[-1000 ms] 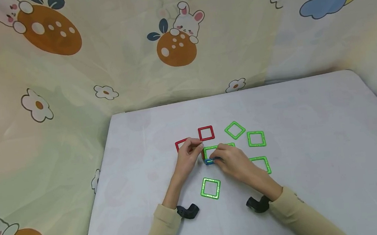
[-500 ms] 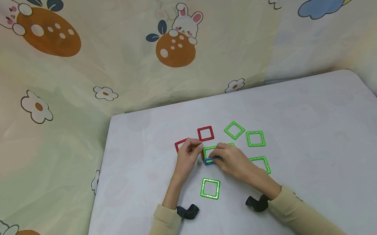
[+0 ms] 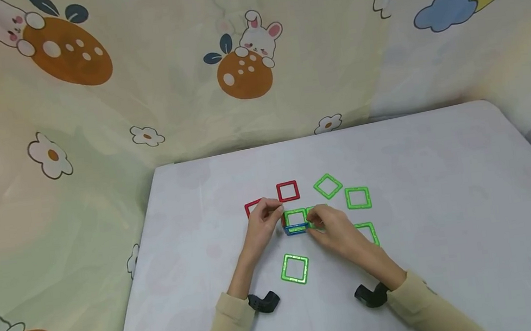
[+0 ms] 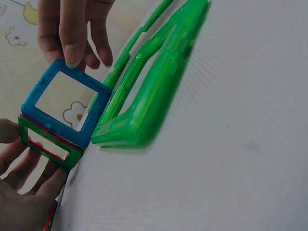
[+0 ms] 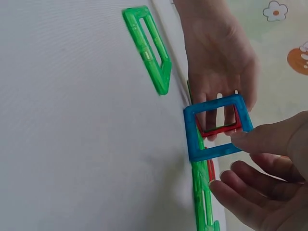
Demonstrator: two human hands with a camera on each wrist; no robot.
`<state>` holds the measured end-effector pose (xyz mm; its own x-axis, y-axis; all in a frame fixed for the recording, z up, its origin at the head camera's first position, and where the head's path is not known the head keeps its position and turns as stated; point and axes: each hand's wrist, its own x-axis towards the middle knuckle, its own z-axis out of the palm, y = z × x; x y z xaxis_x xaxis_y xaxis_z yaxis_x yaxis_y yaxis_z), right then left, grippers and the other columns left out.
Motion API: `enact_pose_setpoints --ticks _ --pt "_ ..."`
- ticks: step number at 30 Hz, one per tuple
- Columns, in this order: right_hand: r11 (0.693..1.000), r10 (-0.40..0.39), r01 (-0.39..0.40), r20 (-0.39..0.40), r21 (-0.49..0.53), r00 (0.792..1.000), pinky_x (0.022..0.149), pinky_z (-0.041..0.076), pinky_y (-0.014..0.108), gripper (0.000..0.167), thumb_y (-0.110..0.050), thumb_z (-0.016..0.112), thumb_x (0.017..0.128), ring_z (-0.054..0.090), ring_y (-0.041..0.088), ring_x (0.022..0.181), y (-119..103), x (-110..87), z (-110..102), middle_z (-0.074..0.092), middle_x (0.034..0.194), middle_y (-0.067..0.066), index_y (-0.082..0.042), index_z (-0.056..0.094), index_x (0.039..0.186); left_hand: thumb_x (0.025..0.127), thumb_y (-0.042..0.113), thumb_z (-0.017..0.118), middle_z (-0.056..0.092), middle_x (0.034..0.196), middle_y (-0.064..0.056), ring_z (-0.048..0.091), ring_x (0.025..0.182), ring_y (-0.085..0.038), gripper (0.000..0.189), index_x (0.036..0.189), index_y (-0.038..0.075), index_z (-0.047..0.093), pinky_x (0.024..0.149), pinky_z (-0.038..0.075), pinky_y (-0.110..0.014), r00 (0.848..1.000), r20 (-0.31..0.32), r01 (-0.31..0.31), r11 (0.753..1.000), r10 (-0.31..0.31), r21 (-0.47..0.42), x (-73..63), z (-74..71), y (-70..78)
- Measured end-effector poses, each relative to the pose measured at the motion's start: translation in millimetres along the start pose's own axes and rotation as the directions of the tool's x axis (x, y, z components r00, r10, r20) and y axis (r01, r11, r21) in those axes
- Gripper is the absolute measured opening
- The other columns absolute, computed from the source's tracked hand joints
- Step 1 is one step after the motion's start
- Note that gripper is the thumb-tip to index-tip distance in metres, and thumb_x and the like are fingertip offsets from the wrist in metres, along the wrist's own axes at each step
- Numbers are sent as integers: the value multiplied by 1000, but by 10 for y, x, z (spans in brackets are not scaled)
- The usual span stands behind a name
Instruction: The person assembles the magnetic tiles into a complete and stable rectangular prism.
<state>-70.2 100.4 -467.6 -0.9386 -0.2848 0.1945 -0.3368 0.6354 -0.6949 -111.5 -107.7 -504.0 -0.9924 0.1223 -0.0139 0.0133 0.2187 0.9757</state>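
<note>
A blue square magnetic tile frame (image 5: 190,139) stands upright along the front of a flat green tile frame (image 3: 295,211). It meets a standing red tile frame (image 5: 221,129) at the left corner. My left hand (image 3: 263,226) holds the red frame from the left, with thumb and fingers at its sides. At the blue frame's right edge is my right hand (image 3: 334,228), whose thumb (image 5: 264,137) touches it. The other right fingers (image 5: 255,185) curl loosely, apart from the blue frame. Another green frame, joined on the right, is partly hidden under this hand.
Around the build lie loose frames: a red one (image 3: 288,191) behind, another red one (image 3: 252,205) beside the left hand, a tilted green one (image 3: 328,186), green ones at right (image 3: 358,198), and a green frame (image 3: 295,269) in front. A patterned cloth (image 3: 178,88) hangs behind the white table (image 3: 447,210).
My right hand has shifted slightly right along the blue frame, baring more of its top edge. The left hand stays at the red frame. The head view has tilted a little.
</note>
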Motion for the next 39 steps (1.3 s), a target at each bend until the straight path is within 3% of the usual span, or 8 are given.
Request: enact_pose_setpoints --ticks 6,10,15,20,26,32,39 --pt "998 40 -39 31 -45 999 71 55 28 25 -2 85 81 57 12 78 -1 -132 6 65 88 1 -7 66 97 102 8 61 65 121 -17 59 110 -28 21 119 -4 64 99 48 -29 1000 -15 14 999 -14 34 -11 29 0" --pt "997 58 -53 90 -64 994 71 53 26 25 -5 86 81 56 11 78 -42 -215 35 64 87 -1 -8 68 97 102 12 62 66 120 -13 60 109 -24 21 119 0 65 98 48 -29 1000 -7 3 1000 -2 19 -8 11 -29" --pt "991 11 16 194 -136 981 76 55 27 29 -14 89 79 59 10 83 -136 -324 93 64 93 -3 -8 70 101 102 20 64 67 119 -6 61 109 -20 22 118 5 66 98 49 -32 1000 11 -14 1000 14 4 -18 -17 -29" --pt "978 -48 95 246 -186 968 79 56 30 40 -24 91 77 57 13 86 -228 -392 141 62 96 -1 -6 71 106 103 23 64 67 116 -5 60 107 -20 24 118 4 66 98 49 -34 999 23 -33 999 33 3 -28 -23 -15" --pt "965 -37 114 308 -235 951 76 52 30 56 -34 94 73 52 15 87 -290 -410 200 59 99 2 -5 69 114 102 22 64 67 117 -5 60 109 -19 24 118 5 66 101 48 -35 999 25 -23 1000 22 8 -22 -15 -11" --pt "944 -54 155 326 -291 944 75 51 32 69 -43 95 68 51 17 88 -354 -412 242 59 103 5 -5 66 117 102 17 64 67 118 -8 60 109 -22 22 119 4 66 100 47 -35 1000 5 -2 1000 2 8 -18 -1 -6" --pt "922 -61 179 329 -343 942 73 49 30 70 -42 97 67 48 17 87 -400 -421 301 57 104 5 -7 65 119 102 18 64 68 117 -7 61 109 -21 22 118 4 67 101 47 -37 1000 6 -9 1000 9 4 -14 -1 18"
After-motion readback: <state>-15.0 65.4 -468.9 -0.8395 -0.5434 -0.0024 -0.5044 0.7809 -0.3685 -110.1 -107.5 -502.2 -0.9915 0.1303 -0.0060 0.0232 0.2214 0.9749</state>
